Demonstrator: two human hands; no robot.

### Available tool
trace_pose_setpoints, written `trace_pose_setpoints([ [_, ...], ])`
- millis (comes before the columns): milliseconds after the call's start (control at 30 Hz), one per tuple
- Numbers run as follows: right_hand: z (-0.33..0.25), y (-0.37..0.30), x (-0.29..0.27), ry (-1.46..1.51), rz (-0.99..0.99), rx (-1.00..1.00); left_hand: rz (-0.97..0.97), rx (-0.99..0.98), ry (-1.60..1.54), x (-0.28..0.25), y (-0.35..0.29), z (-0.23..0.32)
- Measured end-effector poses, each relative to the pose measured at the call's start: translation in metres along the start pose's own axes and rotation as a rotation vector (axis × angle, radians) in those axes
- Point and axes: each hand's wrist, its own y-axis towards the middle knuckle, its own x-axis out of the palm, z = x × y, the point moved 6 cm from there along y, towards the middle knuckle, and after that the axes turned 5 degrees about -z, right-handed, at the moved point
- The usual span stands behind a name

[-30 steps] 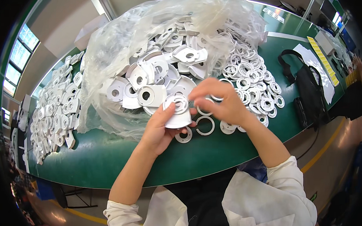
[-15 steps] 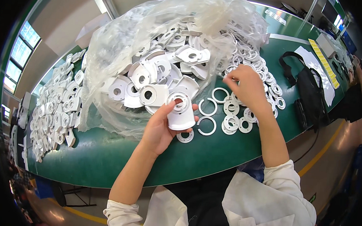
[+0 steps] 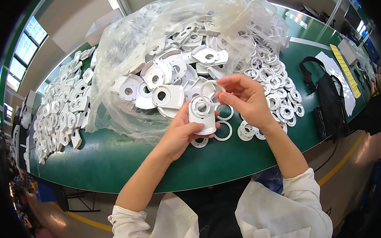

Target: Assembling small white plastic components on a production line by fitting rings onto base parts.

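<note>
My left hand [image 3: 179, 135] grips a white plastic housing [image 3: 203, 123] with a round opening at its top and a flat lower end. A thin white ring [image 3: 209, 91] is pinched between the thumb and fingers of my right hand [image 3: 246, 98], tilted just above the housing's round opening. Whether the ring touches the housing I cannot tell. Beneath my hands, loose thin rings [image 3: 223, 131] and several flat discs [image 3: 246, 130] lie on the green table [image 3: 154, 172].
Behind my hands a clear plastic bag [image 3: 125, 48] spills a heap of white housings [image 3: 169, 71]. Many rings [image 3: 281, 91] are piled to the right. Another pile of white parts [image 3: 63, 113] covers the left side. A black bag [image 3: 331, 97] lies at the right edge.
My right hand has moved left from the ring pile, bringing a thin ring over the housing. My left thumb has shifted from the opening down to the housing's lower part.
</note>
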Motion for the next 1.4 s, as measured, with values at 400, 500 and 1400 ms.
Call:
trace_pose_setpoints([
  [400,-0.001,-0.001,0.023,-0.585,-0.145,-0.322,-0.105,-0.060,0.148,0.009,-0.002,-0.004],
  [500,0.001,-0.002,0.024,-0.639,-0.159,-0.372,-0.114,-0.072,0.153,0.010,-0.003,-0.003],
  [1400,0.011,-0.002,0.015,-0.296,-0.243,0.002,0.031,0.330,0.933,0.015,-0.012,0.017],
])
